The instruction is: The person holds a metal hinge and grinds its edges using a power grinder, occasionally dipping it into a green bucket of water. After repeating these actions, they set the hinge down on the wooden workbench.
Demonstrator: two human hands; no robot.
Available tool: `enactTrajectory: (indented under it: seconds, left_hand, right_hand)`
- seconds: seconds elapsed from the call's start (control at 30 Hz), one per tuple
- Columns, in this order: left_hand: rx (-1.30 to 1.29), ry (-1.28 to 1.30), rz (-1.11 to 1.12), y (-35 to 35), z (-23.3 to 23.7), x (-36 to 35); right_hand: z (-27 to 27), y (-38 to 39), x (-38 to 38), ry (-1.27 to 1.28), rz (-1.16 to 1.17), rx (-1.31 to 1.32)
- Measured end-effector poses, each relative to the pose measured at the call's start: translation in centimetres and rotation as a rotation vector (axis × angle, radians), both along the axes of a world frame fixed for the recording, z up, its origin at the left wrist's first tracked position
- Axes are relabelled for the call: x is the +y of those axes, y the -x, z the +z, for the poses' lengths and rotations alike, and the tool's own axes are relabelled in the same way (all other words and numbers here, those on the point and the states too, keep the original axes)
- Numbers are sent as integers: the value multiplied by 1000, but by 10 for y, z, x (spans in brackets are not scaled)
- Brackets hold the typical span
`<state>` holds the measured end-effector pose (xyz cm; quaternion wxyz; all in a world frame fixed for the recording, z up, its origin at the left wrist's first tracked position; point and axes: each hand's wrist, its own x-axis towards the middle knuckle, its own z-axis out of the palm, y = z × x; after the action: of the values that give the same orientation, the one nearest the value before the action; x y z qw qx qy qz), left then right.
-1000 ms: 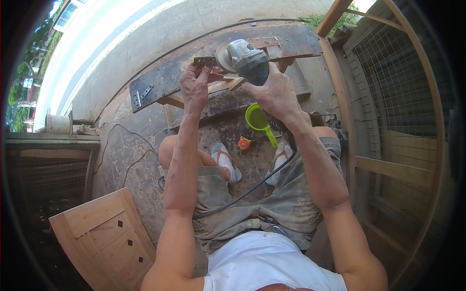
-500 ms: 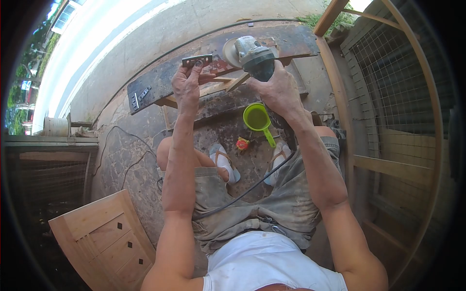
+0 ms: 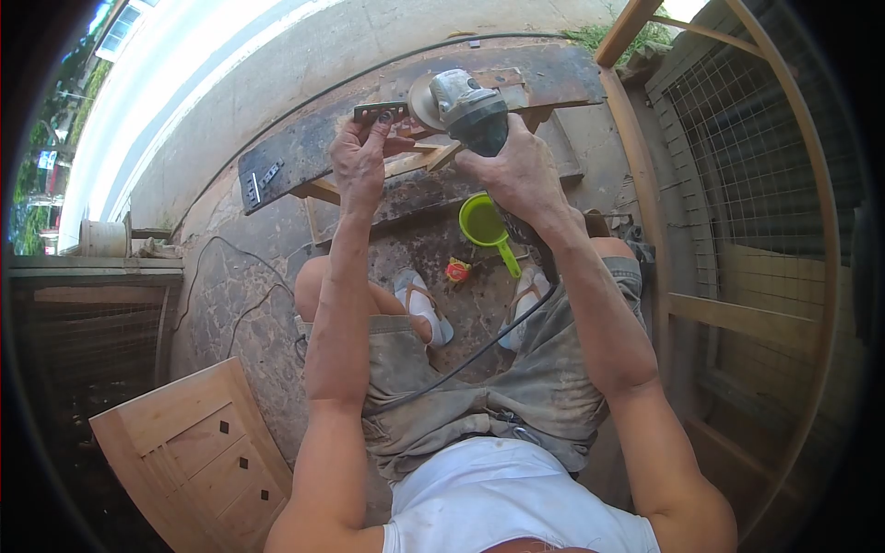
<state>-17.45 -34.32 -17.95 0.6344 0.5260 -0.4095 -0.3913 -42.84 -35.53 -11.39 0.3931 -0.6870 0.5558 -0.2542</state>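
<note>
The biggest thing we see is the wooden frame with wire mesh (image 3: 737, 184), off to the side of the right hand. Next comes the long dark plank (image 3: 304, 152), which lies just past both hands and under them. Far behind the left hand, down by the elbow, leans a wooden panel (image 3: 184, 442) with little diamond holes. The right hand (image 3: 521, 175) is wrapped tight around the body of the grinder (image 3: 470, 111), and the round disc sticks out toward the left hand. A black cord (image 3: 461, 364) runs back from this hand over the lap. The left hand (image 3: 358, 161) is closed, and its fingertips pinch a small metal bar (image 3: 380, 111) held flat just above the plank. Half a second ago the bar sat a bit higher and there was a clear gap between it and the disc. Now the grinder has come closer to the left hand, so the disc is just beside the end of the bar. We cannot tell if they touch. Both hands have kept their hold. Just below the right hand lies a green scoop (image 3: 486, 223) on the ground. Near it, between the two feet, sits a small red and yellow thing (image 3: 457, 270). It is too small for us to tell what it is.
</note>
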Motion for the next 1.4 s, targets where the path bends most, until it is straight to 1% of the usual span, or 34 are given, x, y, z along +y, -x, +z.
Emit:
enactTrajectory:
  seconds: [0.13,0.23,0.53,0.83,1.13,1.33,1.4]
  left_hand:
    - [-4,-6,-3,1,3,1]
    - [40,15,-5,0,-1,1]
    - [-30,15,-10,6,0,1]
    - [-22,18,-22,7,2,2]
    - [-85,-18,-3,8,4,4]
    - [-69,21,-4,10,2,3]
    - [-7,13,-11,5,0,2]
  right_hand:
    - [-2,-1,-1,-5,-4,28]
    - [-2,0,-1,-5,-1,14]
    - [2,0,0,-27,4,17]
    - [0,1,0,-14,-2,7]
    - [-3,1,-2,-8,-5,30]
    - [-6,1,-2,-9,-5,22]
    - [-7,1,-4,-9,-10,33]
